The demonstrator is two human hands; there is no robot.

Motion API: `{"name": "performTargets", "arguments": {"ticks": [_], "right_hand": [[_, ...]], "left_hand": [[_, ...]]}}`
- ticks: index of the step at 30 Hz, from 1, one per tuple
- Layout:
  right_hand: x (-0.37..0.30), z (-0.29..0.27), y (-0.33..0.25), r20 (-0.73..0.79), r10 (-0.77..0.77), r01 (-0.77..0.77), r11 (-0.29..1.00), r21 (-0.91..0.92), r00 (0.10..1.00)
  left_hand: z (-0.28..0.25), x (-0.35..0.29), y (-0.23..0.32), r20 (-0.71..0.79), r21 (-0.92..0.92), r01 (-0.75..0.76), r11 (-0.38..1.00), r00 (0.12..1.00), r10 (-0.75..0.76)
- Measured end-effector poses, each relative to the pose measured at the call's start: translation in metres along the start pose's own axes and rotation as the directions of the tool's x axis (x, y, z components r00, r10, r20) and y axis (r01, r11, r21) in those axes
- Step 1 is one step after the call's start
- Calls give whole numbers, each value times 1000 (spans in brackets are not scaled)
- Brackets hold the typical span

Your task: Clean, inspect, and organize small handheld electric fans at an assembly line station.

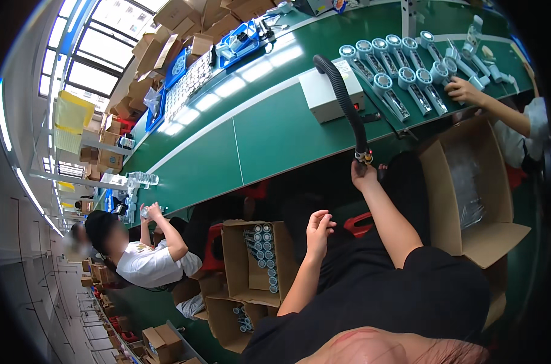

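R hand (pixel 364 172) grips ribbed blk hose (pixel 347 104) | L hand (pixel 318 232) half-curled

Corrugated hose (pixel 342 97): matt, ribbed, rubber or plastic. Benchtop (pixel 269 136): smooth, glossy, mirroring window light. Carton (pixel 442 194): matt cardboard; film (pixel 467 182) inside, clear crinkled plastic. Round-headed handheld devices (pixel 383 81): smooth plastic, shiny metallic-looking handles. T-shirt (pixel 372 291): matt cloth.

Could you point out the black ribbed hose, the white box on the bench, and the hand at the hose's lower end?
Black ribbed hose (pixel 347 103), head view: middle of its length.
White box (pixel 320 97), head view: its pale casing.
Right hand (pixel 364 176), head view: middle of the hand.
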State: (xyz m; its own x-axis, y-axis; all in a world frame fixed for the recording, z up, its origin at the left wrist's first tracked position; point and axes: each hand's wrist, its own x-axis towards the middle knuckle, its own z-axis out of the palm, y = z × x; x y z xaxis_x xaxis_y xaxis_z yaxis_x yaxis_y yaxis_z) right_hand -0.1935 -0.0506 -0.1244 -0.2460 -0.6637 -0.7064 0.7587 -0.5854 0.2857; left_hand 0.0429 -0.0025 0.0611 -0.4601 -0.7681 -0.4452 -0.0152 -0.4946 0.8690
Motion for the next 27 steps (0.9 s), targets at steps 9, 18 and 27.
{"name": "performTargets", "arguments": {"ticks": [9,18,27], "right_hand": [[-33,9,-27,140,-244,268,945,-187,960],[-80,48,-13,297,-440,503,486,-715,847],[-125,41,-3,306,-276,386,307,-870,911]], "left_hand": [[-3,1,-17,-18,-84,52,995,998,-53],[12,2,-7,40,-412,159,897,987,-156],[24,4,-16,-25,-162,-81,983,997,78]]}}
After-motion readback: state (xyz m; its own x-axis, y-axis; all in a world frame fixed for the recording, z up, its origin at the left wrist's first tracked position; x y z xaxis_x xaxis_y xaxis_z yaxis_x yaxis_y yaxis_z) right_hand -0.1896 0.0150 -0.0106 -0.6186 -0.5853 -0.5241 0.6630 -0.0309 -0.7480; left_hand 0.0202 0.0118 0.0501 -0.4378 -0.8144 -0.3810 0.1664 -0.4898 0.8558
